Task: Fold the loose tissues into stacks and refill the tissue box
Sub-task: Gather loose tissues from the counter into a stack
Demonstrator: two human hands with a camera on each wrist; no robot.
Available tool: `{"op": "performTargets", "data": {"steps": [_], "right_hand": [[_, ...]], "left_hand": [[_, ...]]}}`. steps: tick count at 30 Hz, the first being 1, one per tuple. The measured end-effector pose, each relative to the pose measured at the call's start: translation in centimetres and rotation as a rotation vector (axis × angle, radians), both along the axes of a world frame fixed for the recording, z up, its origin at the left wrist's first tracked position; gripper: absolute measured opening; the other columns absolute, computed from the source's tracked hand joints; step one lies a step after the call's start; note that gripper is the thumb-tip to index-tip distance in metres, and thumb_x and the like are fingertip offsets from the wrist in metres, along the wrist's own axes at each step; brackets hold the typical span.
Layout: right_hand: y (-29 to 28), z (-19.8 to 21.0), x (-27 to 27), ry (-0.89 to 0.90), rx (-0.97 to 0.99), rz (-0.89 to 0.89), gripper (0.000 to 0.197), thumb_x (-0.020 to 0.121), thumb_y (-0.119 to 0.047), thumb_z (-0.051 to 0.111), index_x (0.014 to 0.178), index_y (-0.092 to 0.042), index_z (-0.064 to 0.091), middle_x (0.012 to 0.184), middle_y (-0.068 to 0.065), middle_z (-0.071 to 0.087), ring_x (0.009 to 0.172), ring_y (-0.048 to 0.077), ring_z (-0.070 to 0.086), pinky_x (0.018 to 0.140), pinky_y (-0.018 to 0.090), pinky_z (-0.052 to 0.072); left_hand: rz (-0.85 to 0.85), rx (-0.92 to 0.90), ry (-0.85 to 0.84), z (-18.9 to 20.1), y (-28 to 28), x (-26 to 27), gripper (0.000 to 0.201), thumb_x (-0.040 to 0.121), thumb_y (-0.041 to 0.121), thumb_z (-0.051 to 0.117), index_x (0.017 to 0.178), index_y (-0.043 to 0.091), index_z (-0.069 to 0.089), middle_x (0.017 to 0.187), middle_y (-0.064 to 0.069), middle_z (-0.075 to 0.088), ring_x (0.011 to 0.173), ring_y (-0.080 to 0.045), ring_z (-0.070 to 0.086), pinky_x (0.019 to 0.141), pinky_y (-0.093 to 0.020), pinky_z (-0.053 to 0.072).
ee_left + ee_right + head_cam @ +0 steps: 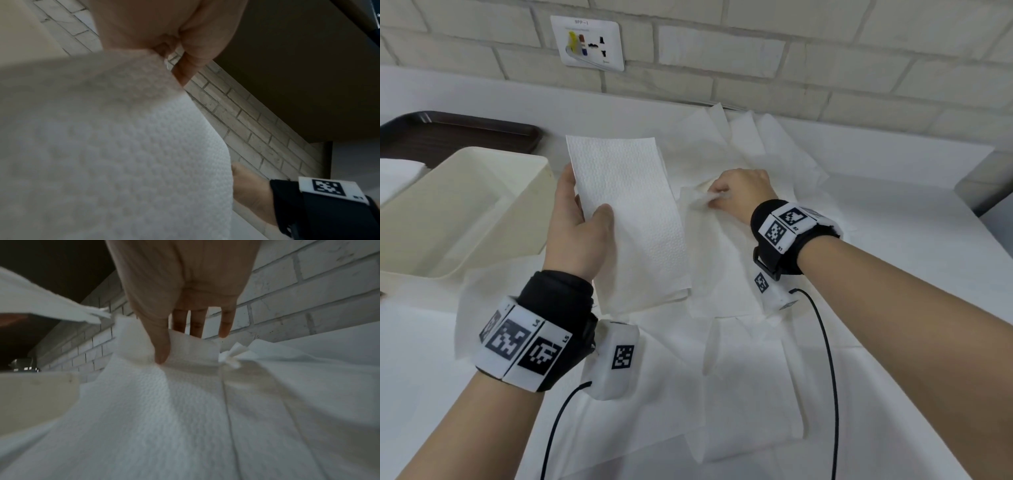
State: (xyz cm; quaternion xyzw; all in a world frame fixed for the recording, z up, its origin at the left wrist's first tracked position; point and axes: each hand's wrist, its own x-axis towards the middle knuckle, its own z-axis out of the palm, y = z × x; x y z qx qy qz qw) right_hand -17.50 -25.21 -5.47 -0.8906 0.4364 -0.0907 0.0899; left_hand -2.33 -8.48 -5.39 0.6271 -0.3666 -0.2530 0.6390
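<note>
The left hand [577,222] holds a folded tissue [630,219] up off the table, thumb across its face and fingers behind, so the strip stands nearly upright between the two arms. The right hand [739,195] reaches to the loose tissues [739,377] just beside it and pinches up a corner of one sheet [698,202]; in the right wrist view the thumb [160,344] presses into a raised fold while the other fingers [197,324] point down behind it.

To the left stands the tissue box [458,212], cream-coloured and open at the top, close to the left hand. Beyond it lies a dark tray [448,133] with something white on it at the frame's edge. The white table [928,274] runs back to a brick wall with a socket plate [589,42].

The task looks to be in its early or middle part. One tissue is folded and in hand, a second is being taken up, and many sheets lie spread flat and overlapping across the table, unfolded. No finished stack can be made out beside the box.

The inside of the box is only partly seen from the head view, and whether anything lies at its bottom cannot be told. The white thing on the tray is cut off, so it may be folded tissues or not. The left wrist view is mostly filled by blurred tissue close to the lens.
</note>
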Motion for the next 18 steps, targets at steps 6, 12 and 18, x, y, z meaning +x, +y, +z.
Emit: {"op": "performTargets", "data": {"steps": [6,12,18], "right_hand": [[-0.4,1.8,-1.1,-0.397,0.086,-0.05,0.025,0.089,-0.014,0.059,0.112,-0.006,0.067,0.116,0.009,0.066,0.111,0.02,0.059,0.102,0.025,0.039],[-0.4,4.8,-2.6,-0.545,0.12,0.059,0.016,0.093,-0.011,0.051,0.103,-0.006,0.062,0.096,-0.001,0.062,0.077,-0.022,0.051,0.072,-0.003,0.035],[1.7,9.6,-3.9,-0.571,0.355,0.346,0.006,0.087,-0.018,0.057,0.09,-0.02,0.061,0.088,-0.004,0.06,0.087,0.009,0.056,0.086,0.021,0.044]], "left_hand": [[0.02,-0.015,0.034,-0.4,-0.1,0.3,0.069,0.087,-0.005,0.041,0.144,0.028,0.02,0.131,-0.008,0.054,0.114,-0.021,0.056,0.103,-0.045,0.042],[0.034,-0.096,-0.1,0.1,-0.1,0.2,0.07,0.081,-0.005,0.039,0.12,0.053,0.026,0.14,-0.028,0.037,0.082,-0.009,0.054,0.074,-0.019,0.045],[0.05,-0.098,-0.234,0.5,-0.8,0.1,0.053,0.081,-0.01,0.036,0.097,0.038,0.054,0.106,0.014,0.056,0.086,-0.019,0.055,0.081,-0.029,0.046]]}}
